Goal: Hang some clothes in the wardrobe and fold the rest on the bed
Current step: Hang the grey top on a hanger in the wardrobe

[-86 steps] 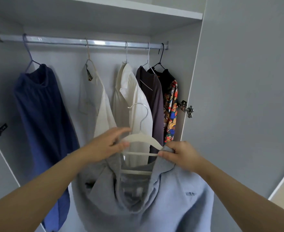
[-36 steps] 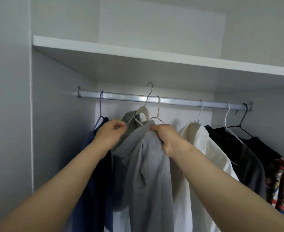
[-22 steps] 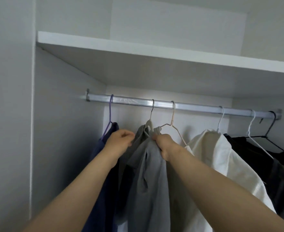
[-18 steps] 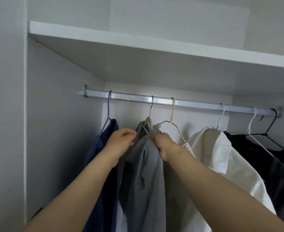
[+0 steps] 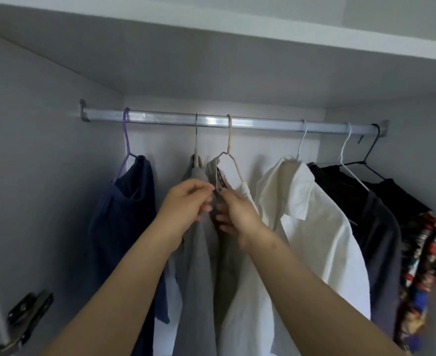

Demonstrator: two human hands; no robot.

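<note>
My left hand (image 5: 186, 204) and right hand (image 5: 237, 217), close together, pinch the soft grey top (image 5: 198, 265) on the silver metal rail (image 5: 263, 123). I'd level its shoulders before releasing.

Grey walls (image 5: 31, 176) under a white shelf (image 5: 211, 29) (metal hinge (image 5: 26, 317) lower left).

The rail (image 5: 263, 123) under the shelf (image 5: 237, 24) carries six hangers, left to right: navy garment (image 5: 124, 214), grey hoodie (image 5: 198, 265), white shirt (image 5: 240, 317), cream shirt (image 5: 314, 227), dark grey top (image 5: 381, 240), black garment (image 5: 396, 191).
</note>
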